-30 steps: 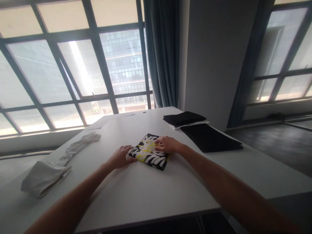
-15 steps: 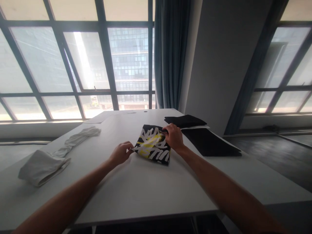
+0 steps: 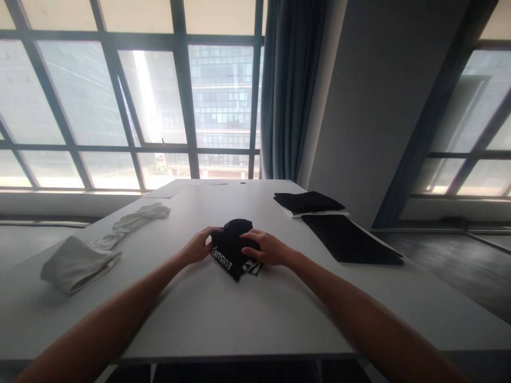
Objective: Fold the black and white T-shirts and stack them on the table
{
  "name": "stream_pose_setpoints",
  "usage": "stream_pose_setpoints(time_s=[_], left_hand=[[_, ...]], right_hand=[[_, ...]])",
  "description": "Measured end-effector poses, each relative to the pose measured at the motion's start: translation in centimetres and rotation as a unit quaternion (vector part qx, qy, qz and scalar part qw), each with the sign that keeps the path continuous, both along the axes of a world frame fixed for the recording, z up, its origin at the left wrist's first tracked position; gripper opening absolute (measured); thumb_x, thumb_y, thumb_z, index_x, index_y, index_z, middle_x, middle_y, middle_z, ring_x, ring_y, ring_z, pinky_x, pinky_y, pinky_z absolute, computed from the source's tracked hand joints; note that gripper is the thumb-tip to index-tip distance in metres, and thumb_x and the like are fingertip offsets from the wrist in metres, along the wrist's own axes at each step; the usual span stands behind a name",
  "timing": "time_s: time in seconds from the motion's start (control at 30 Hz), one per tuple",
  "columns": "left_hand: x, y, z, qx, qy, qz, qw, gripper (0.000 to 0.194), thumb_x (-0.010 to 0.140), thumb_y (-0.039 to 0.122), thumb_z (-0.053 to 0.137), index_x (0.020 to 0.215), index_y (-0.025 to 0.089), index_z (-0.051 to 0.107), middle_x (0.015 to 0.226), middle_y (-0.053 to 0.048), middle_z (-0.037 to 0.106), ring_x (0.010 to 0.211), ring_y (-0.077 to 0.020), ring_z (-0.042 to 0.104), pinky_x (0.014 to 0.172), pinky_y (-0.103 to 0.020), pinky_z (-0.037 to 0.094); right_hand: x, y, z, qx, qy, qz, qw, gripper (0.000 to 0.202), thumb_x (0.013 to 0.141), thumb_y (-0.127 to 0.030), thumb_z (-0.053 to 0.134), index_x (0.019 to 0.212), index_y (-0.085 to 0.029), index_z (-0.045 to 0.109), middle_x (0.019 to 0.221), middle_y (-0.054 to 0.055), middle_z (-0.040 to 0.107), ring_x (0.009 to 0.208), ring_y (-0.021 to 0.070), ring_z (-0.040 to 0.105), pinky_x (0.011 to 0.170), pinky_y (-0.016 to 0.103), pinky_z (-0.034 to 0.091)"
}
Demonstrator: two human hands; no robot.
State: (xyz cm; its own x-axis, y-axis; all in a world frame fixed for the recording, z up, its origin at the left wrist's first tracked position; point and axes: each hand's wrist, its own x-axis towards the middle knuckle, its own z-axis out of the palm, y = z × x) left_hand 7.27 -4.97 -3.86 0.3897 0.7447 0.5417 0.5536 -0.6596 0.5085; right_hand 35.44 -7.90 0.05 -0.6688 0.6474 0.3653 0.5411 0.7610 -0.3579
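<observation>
Centrally in the head view, a black cloth with white lettering is lying bunched and partly folded on the white table, between the two hands. The left hand is touching the left edge of the cloth, palm turned inward, its fingers curving over the upper left part and its thumb sitting lower, apart from them. It is holding a half-open shape; whether any fabric is being pinched beneath the fingers, I cannot tell. The right hand is resting on the right side of the cloth, also partly open, with its index finger and thumb reaching inward over the black fabric and a gap showing between them. Below that thumb, a white-patterned corner is showing, and a pointed black corner is extending toward the near table edge.

Along the left side of the table, a crumpled off-white garment is stretching away in a twisted strip. Toward the right, a folded black cloth is lying flat, and just beyond it a black folded bundle is resting over a white layer.
</observation>
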Motion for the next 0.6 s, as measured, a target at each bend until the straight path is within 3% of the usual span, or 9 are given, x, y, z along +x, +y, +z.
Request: stream_pose_setpoints(time_s=[0.07,0.17,0.23,0.3,0.43,0.6], left_hand=[[0.4,-0.4,0.5,0.017,0.011,-0.027,0.999,0.028,0.079,0.021,0.052,0.1,0.02,0.07,0.122,-0.01,0.069,0.112,-0.0243,0.064,0.098,-0.041,0.051],[-0.1,-0.4,1.7,0.013,-0.031,-0.001,0.999,0.02,0.082,0.028,0.055,0.094,0.02,0.07,0.11,-0.009,0.074,0.099,-0.0241,0.069,0.088,-0.041,0.055],[-1.6,0.1,2.5,0.02,-0.097,0.039,0.994,0.021,0.082,0.032,0.056,0.092,0.018,0.069,0.1,-0.009,0.076,0.092,-0.0239,0.07,0.083,-0.041,0.057],[-3.9,0.9,3.2,0.044,-0.169,0.092,0.98,0.021,0.077,0.03,0.057,0.089,0.017,0.069,0.094,-0.009,0.076,0.09,-0.0241,0.07,0.081,-0.04,0.057],[-9.0,2.1,4.0,0.078,-0.294,0.219,0.927,0.023,0.067,0.025,0.058,0.086,0.016,0.069,0.093,-0.007,0.075,0.093,-0.0237,0.069,0.087,-0.04,0.056],[-13.3,1.8,4.8,0.075,-0.409,0.308,0.856,0.021,0.074,0.023,0.052,0.089,0.016,0.064,0.098,-0.008,0.072,0.092,-0.023,0.069,0.084,-0.042,0.056]], right_hand=[[0.0,0.3,-0.2,0.007,-0.013,0.002,1.0,0.034,0.088,-0.035,0.065,0.117,-0.017,0.067,0.111,0.011,0.067,0.097,0.0231,0.064,0.085,0.035,0.051],[0.6,1.5,-0.2,-0.001,0.017,0.012,1.0,0.015,0.084,-0.024,0.067,0.098,-0.018,0.071,0.098,0.007,0.069,0.088,0.0201,0.064,0.08,0.033,0.052],[1.7,2.7,0.0,0.003,0.094,-0.034,0.995,0.012,0.084,-0.025,0.066,0.093,-0.019,0.07,0.093,0.006,0.07,0.082,0.019,0.064,0.075,0.032,0.052],[3.3,4.1,0.2,0.027,0.183,-0.12,0.975,0.014,0.085,-0.029,0.064,0.092,-0.018,0.067,0.091,0.006,0.07,0.078,0.0188,0.063,0.071,0.032,0.052],[6.2,5.9,0.2,0.052,0.249,-0.237,0.938,0.02,0.086,-0.034,0.06,0.094,-0.016,0.064,0.087,0.007,0.068,0.073,0.0189,0.06,0.068,0.032,0.05],[6.5,5.5,0.2,-0.004,0.187,-0.227,0.956,0.023,0.083,-0.037,0.062,0.091,-0.016,0.066,0.081,0.005,0.067,0.07,0.0168,0.058,0.069,0.031,0.047]])
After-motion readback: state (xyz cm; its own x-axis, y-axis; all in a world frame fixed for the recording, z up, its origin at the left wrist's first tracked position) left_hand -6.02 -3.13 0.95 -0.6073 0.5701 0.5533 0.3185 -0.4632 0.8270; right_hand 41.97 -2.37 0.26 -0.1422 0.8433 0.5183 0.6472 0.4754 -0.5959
